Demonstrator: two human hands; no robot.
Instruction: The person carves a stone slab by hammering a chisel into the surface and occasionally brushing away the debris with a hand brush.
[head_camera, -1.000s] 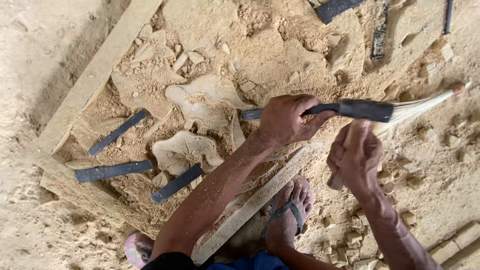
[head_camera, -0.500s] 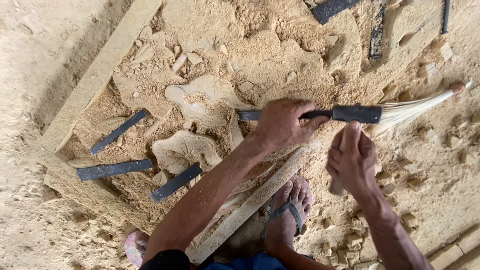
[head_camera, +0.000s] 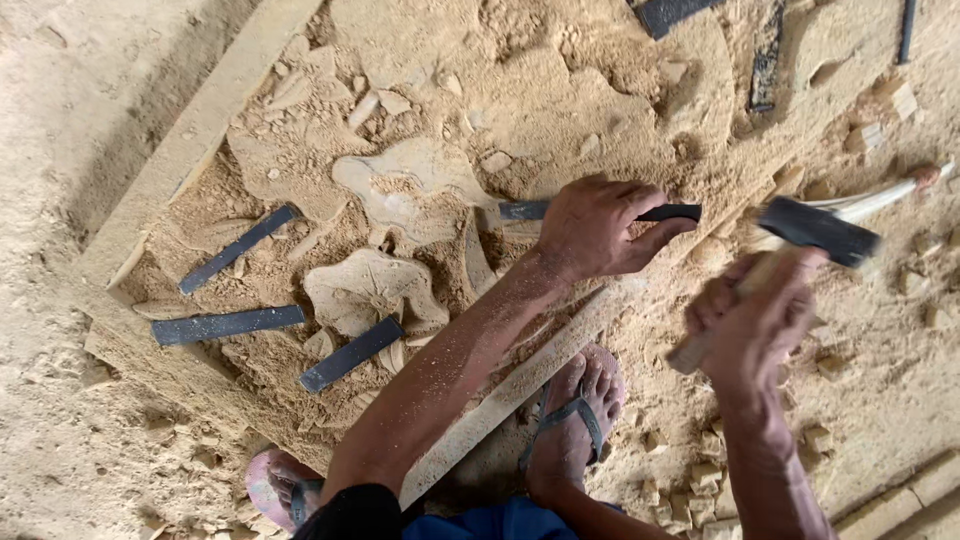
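Observation:
My left hand (head_camera: 600, 230) is shut on a dark flat chisel (head_camera: 522, 211), whose blade rests on a pale carved wooden panel (head_camera: 400, 190) covered in sawdust. Raised leaf-like shapes (head_camera: 370, 290) stand out of the panel just left of the blade. My right hand (head_camera: 750, 320) grips the wooden handle of a hammer. Its dark head (head_camera: 820, 230) hangs a short way right of the chisel's butt end, not touching it.
Three loose dark chisels (head_camera: 225, 325) (head_camera: 352, 354) (head_camera: 238, 248) lie on the panel's left part. More dark tools (head_camera: 768, 65) lie at the top. My sandalled foot (head_camera: 575, 420) presses on a wooden strip (head_camera: 500, 400). Wood chips (head_camera: 700, 470) litter the sandy ground; a pale stick (head_camera: 880, 200) lies right.
The hammer head, which sat against the chisel's end before, has swung back to the right and away from it. My left hand and the chisel stay in place.

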